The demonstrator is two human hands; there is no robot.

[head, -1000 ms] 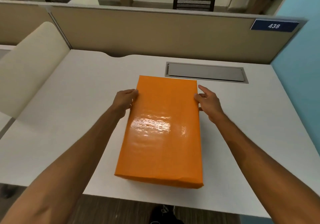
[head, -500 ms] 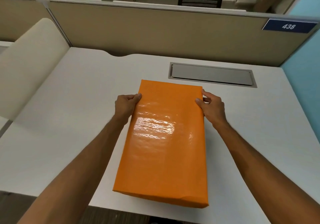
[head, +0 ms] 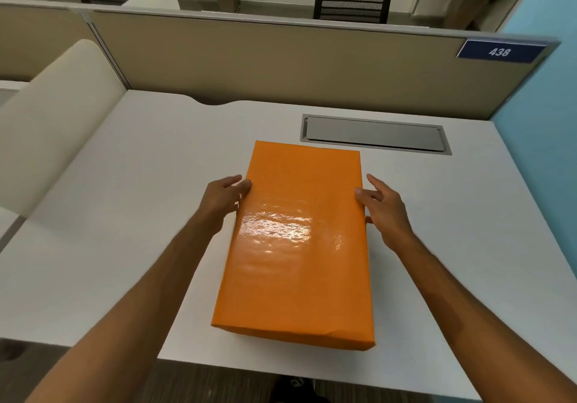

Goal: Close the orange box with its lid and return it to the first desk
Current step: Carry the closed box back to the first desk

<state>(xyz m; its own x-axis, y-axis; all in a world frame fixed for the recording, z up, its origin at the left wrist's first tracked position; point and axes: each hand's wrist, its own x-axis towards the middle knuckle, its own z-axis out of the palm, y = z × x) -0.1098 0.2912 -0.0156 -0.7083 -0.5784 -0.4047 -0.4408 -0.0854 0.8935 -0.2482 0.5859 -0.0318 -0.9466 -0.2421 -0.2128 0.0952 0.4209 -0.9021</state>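
The orange box (head: 296,246) lies flat on the white desk (head: 125,215) with its glossy lid on, its long side running away from me and its near end close to the desk's front edge. My left hand (head: 223,199) is at the box's left side, fingers stretched out and just touching the lid's edge. At the right side, my right hand (head: 382,209) has its fingers spread, the thumb near the edge and the other fingers off the box. Neither hand grips it.
A grey cable cover (head: 374,134) is set into the desk just behind the box. A beige partition (head: 281,59) with a blue 438 sign (head: 499,51) backs the desk. A cream divider (head: 53,115) stands on the left, a blue wall (head: 549,128) on the right.
Both hands were closed on the box's sides half a second ago; now their fingers have loosened and spread. The box lies in about the same place on the desk.
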